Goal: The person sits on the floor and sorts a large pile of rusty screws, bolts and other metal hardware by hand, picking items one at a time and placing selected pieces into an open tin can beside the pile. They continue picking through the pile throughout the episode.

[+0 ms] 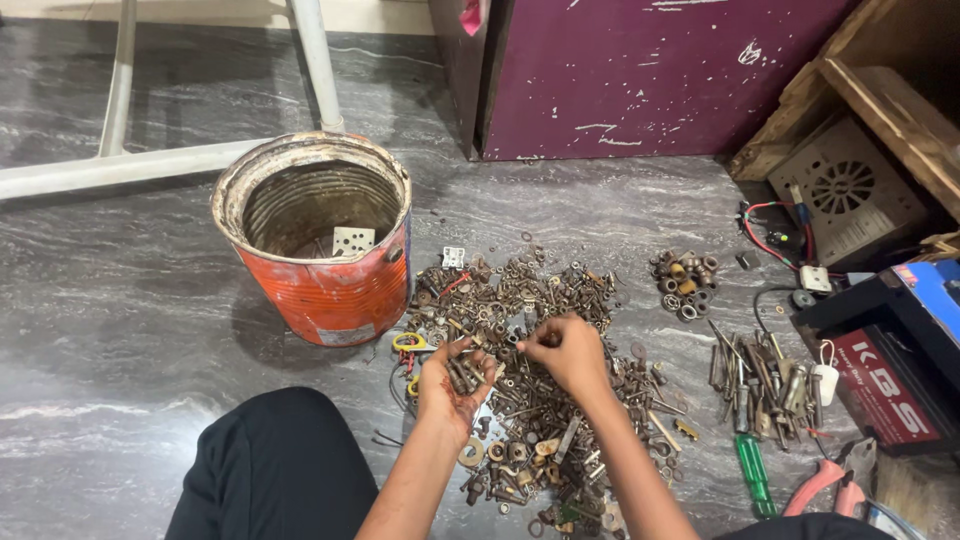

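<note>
At lower centre, the left hand cups several rusty bolts, palm up; the right hand pinches a small piece over the big unsorted hardware pile. Small sorted groups, nuts and long bolts, lie at right; most remains. Grey marble floor, orange tin upper left.

Both forearms reach forward from the near edge, bare to the elbow. The left hand lies palm up, fingers curled loosely into a cup, its skin smeared dark. The right hand sits just to its right, palm down, knuckles raised, fingertips pinched together and pointing left.
</note>
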{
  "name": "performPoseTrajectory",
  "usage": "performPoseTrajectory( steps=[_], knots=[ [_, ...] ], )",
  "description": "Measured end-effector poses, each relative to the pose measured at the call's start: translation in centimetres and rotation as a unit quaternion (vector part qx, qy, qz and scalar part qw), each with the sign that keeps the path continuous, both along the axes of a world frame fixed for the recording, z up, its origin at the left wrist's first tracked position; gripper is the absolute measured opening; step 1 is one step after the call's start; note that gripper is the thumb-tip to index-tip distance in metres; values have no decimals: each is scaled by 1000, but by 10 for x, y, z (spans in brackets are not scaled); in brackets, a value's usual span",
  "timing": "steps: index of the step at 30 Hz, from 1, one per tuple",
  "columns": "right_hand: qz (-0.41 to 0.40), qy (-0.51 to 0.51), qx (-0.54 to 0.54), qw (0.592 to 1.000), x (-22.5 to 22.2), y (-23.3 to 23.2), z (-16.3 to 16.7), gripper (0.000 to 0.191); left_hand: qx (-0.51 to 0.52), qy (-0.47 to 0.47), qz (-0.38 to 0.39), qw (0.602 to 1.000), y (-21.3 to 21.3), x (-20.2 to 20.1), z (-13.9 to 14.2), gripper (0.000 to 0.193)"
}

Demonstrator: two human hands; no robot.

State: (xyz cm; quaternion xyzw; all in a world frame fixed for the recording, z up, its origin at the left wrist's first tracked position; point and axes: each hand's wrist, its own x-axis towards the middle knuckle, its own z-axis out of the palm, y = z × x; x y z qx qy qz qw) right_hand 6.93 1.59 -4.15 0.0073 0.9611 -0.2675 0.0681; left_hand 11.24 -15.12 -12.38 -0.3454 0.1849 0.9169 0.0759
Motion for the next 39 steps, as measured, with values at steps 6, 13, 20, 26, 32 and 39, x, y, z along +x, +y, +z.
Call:
performPoseTrajectory(
  steps=[6,13,20,26,32,39],
  knots=[
    [95,94,-166,977,-3,-9,5,27,35,-11,-2,999,9,-3,-5,30],
    [6,37,86,996,-43,-12,-33,22,59,-16,55,997,1,-19,-17,32],
    [61,127,76,987,-32,-13,-52,12,30,-27,45,998,-2,-20,-11,31],
    [58,80,95,991,-28,-10,-32,19,1,-24,12,1000,1,-11,2,36],
    [131,39,-114,984,-27,-3,-3,27,-23,-7,-20,1000,4,-12,5,37],
    [43,154,-1,987,-91,15,-23,32,80,-5,43,996,8,-28,-13,27]
  ],
)
